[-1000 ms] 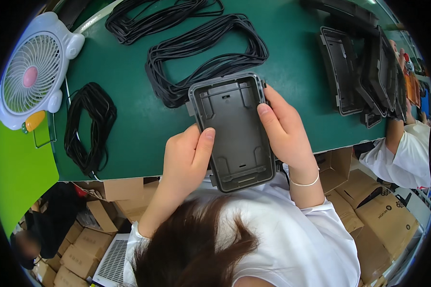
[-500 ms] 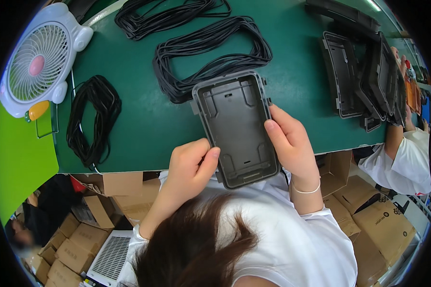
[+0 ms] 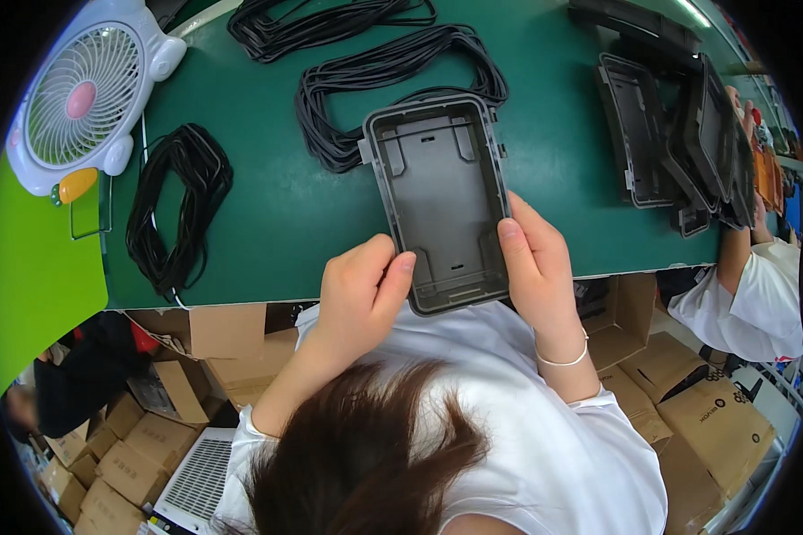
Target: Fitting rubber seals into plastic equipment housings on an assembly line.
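Here's the box (image 3: pixel 442 201), dark grey and hollow side up, right in front of me between both hands, its top leaning slightly left. My right hand (image 3: pixel 542 267) pinches its right wall: thumb on the rim, fingers tucked around the outside. Over on the other side, my left hand (image 3: pixel 357 290) is curled nearly into a fist, thumb against the lower left edge, pinching there too; those fingertips are hidden, so I can't tell how far they reach under.

The near end hangs past the edge of the green table (image 3: pixel 268 241), in front of my white shirt (image 3: pixel 544 428). The far end overlaps the big black coil (image 3: pixel 393 57) in my view; whether the two touch, I can't say. Inside the box I see raised ribs and a small slot near each end, and tabs stick out from its sides.

Beyond the big coil lies another coil (image 3: pixel 285 37), and off to my left a third, the small coil (image 3: pixel 210 174), near the white fan (image 3: pixel 82 100). Over to the right, more dark cases (image 3: pixel 635 134) lean together in a cluster, with a co-worker's white sleeve (image 3: pixel 758 303) just past them. Cartons (image 3: pixel 714 428) crowd the floor on both sides.
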Motion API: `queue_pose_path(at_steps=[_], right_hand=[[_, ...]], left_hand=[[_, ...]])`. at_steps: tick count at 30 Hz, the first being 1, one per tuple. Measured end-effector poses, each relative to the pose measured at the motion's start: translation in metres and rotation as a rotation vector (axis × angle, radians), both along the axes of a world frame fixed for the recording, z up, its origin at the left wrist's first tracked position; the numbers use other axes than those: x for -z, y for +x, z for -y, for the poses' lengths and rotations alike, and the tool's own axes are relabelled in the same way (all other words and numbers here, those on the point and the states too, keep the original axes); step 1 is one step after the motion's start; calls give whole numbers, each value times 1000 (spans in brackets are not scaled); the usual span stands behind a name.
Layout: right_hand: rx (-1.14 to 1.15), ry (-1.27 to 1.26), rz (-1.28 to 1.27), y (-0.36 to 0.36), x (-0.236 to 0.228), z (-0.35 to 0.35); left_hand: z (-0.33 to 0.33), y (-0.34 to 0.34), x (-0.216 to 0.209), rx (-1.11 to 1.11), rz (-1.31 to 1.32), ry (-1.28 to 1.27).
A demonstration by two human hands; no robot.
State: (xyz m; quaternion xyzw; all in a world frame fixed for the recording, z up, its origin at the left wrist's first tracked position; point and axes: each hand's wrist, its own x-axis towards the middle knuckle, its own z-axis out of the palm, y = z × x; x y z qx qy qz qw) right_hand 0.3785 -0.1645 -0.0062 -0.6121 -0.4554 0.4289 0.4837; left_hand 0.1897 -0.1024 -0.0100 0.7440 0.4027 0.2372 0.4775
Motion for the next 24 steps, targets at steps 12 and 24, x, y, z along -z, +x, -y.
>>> queue_pose_path(at_steps=[12, 24], right_hand=[[89, 115, 347, -2, 6, 13], [-86, 151, 135, 11, 9, 26]], left_hand=[[14, -2, 15, -9, 55, 348], [13, -1, 5, -33, 61, 211]])
